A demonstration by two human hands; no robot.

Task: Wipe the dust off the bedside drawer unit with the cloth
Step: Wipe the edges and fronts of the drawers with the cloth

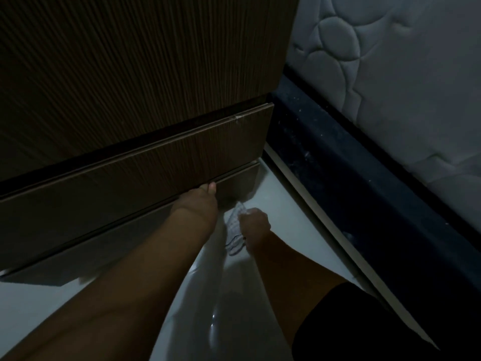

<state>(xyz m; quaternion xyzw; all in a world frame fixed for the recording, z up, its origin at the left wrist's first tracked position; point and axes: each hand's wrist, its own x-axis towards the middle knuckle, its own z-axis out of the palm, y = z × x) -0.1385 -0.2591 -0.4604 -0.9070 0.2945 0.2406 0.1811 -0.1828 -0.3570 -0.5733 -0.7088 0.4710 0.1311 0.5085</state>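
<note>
From the head camera, the light is dim and the view looks steeply down the front of the bedside drawer unit, a dark wood-grain cabinet with two drawer fronts near the floor. The left hand reaches to the gap under the upper drawer front; its fingers are curled up behind that lower edge and mostly hidden, with only the thumb tip showing against the wood, so it grips the edge of the drawer front. The lower drawer front sits just beneath it, standing slightly out from the cabinet. The right hand is closed in a fist around the cloth, a pale checked rag that is bunched in the hand and hangs down to the left of the wrist, just beside the lower drawer's right end and apart from the wood. Below both forearms lies a glossy white floor. To the right runs a dusty dark bed base with a quilted mattress above it
</note>
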